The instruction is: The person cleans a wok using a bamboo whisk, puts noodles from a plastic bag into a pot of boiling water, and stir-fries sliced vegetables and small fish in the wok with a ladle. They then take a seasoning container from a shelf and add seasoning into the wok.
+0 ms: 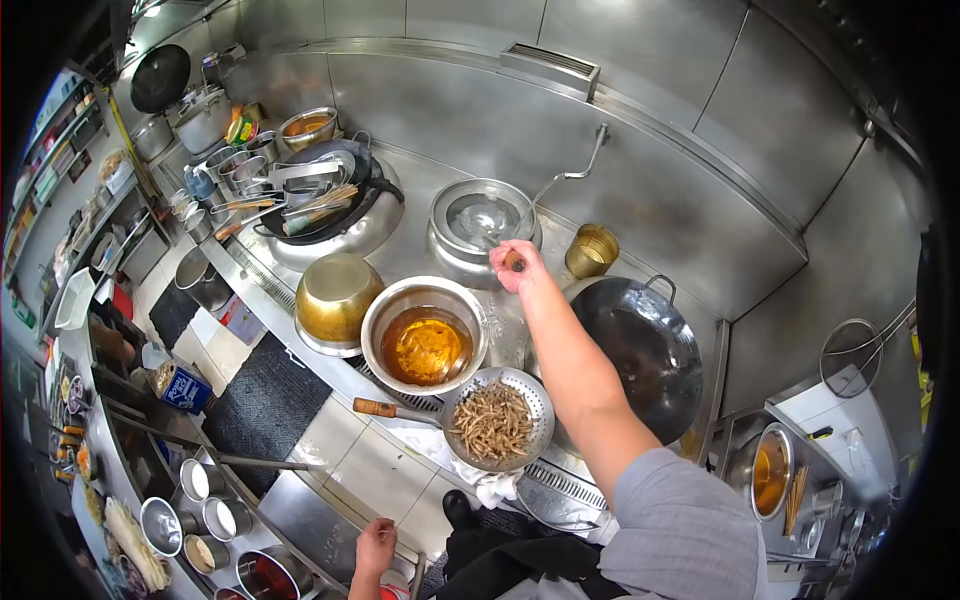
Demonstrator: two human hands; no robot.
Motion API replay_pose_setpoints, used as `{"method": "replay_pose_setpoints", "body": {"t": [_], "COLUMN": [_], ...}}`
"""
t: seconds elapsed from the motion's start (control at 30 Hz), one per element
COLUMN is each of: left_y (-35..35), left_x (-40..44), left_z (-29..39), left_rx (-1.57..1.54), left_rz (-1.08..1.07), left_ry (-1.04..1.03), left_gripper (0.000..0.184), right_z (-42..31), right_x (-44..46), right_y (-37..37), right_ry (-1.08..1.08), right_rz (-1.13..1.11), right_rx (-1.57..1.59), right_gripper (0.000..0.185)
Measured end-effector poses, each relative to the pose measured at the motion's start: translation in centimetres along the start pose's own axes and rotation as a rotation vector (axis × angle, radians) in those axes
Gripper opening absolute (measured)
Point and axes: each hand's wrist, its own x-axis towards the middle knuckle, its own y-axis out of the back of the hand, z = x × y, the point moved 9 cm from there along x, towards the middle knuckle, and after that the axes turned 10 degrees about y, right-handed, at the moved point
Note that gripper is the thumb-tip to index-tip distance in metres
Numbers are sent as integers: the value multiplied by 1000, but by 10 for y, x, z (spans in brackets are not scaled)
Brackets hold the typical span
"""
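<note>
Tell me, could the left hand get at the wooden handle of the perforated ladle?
Probably yes: the wooden handle lies uncovered, and nothing visible seems to block it from the left hand.

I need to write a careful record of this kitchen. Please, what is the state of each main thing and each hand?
Right hand: closed around wooden handle
Left hand: low, grip unclear
Silver pot: uncovered, clear liquid inside
Silver bowl: uncovered, amber liquid inside
Perforated ladle: holding brown pieces
Wok: uncovered, dark inside
</note>
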Motion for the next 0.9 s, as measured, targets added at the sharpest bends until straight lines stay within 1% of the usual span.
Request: {"method": "replay_pose_setpoints", "body": {"t": [0.07,0.1,0.13,0.17,0.2,0.27,0.3,0.33,0.4,0.43,0.5,0.53,0.6,0.67,0.7,0.73,0.8,0.83,0.9], "left_y": [-26,-44,-61,-78,-93,-131,-144,-158,-179,-188,-200,-208,-213,-215,-218,-219,-220,-224,-231], "left_x": [2,9,17,21,22,24,21,17,11,8,7,7,14,11,11,6,-8,-11,-22], "left_z": [25,34,46,59,80,109,119,134,151,153,155,156,147,148,145,146,147,145,147], "left_rx": [46,-22,-8,9,64,81,94,105,137,141,188,190,304,410,430,427,505,538,555], "left_rz": [-133,-202,-203,-208,-222,-211,-238,-252,-253,-284,-268,-299,-212,-123,-162,-151,-39,-19,25], "left_ry": [-14,-67,-156,-242,-331,-512,-509,-600,-658,-667,-620,-640,-587,-610,-549,-558,-615,-583,-572], "left_gripper": [23,25,27,30,35,47,57,67,71,71,74,74,75,75,76,76,78,80,81], "right_z": [-7,-7,-9,-22,-37,-59,-65,-72,-88,-99,-120,-128,-148,-163,-176,-182,-189,-189,-202], "right_x": [-4,-21,-41,-50,-70,-124,-154,-174,-227,-248,-289,-310,-357,-392,-420,-438,-469,-485,-531], "right_y": [-5,-11,-17,-17,-24,-31,-42,-38,-53,-48,-39,-31,-9,22,15,25,81,86,106], "right_ry": [11,-9,-25,1,98,244,205,138,181,197,247,253,290,269,582,587,316,319,390], "right_rz": [-68,-74,-78,-124,-149,-151,-249,-132,-187,-144,-93,-37,43,206,127,113,364,345,408], "right_rx": [16,98,187,166,58,157,23,90,-27,-46,-67,-120,-168,-223,-621,-622,-400,-397,-747], "right_gripper": [13,14,15,19,21,17,20,27,25,23,21,19,18,17,16,16,18,18,47]}}
